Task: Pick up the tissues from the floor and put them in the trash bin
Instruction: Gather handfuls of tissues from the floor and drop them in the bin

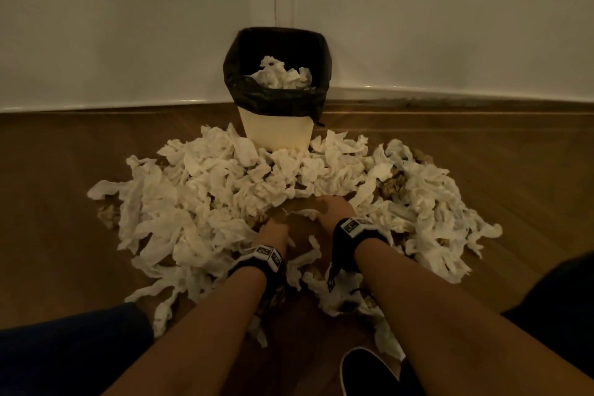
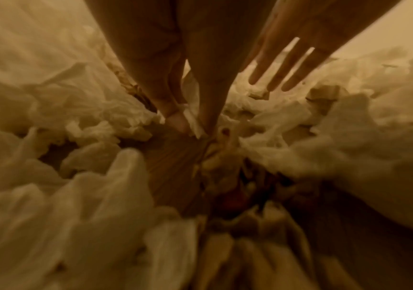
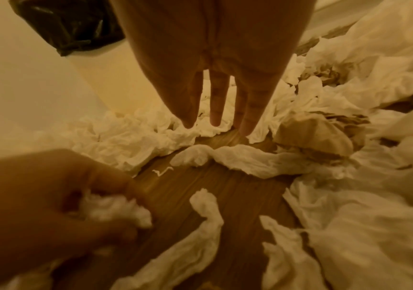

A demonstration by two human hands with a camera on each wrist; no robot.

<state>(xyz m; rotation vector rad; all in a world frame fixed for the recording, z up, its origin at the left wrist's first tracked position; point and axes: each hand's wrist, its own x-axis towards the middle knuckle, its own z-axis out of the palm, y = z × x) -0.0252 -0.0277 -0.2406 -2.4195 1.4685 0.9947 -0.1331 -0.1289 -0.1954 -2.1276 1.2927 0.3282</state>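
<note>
A wide heap of crumpled white tissues covers the wooden floor in front of a cream trash bin lined with a black bag. A few tissues lie inside it. Both hands are down in the heap's near middle, over a bare patch of floor. My left hand grips a wad of tissue in curled fingers; in the left wrist view its fingertips pinch tissue. My right hand reaches forward with straight, spread fingers touching the tissues just ahead, holding nothing.
The bin stands against a white wall with a baseboard. Brown crumpled paper lies mixed in at the right of the heap. My knees in dark trousers and a black shoe are at the near edge.
</note>
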